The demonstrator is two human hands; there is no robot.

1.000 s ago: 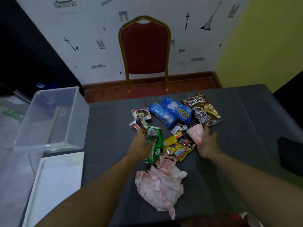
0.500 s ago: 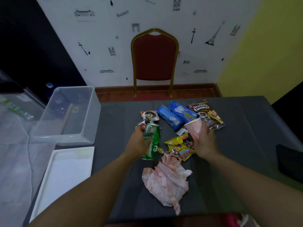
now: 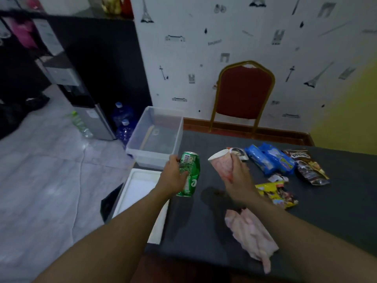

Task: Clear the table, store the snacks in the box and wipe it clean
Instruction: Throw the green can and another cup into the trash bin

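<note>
Fingers (image 3: pixel 184 174) of the left hand (image 3: pixel 173 177) clamp the green aluminium can (image 3: pixel 189 176); the right hand (image 3: pixel 236 178) grips the pink paper cup (image 3: pixel 221 165) above the dark counter (image 3: pixel 204 221).

One green can (image 3: pixel 189 174), one pink paper cup (image 3: pixel 221 165), two blue snack packets (image 3: pixel 258 160) (image 3: pixel 278 160), one brown bag (image 3: pixel 308 166), one yellow bag (image 3: pixel 275 194), one crumpled pink paper (image 3: pixel 251 233), one clear box (image 3: pixel 155 154) and one white lid (image 3: pixel 138 188).

Perhaps an office break room: water dispenser (image 3: pixel 78 97), banquet chair (image 3: pixel 243 92).
</note>
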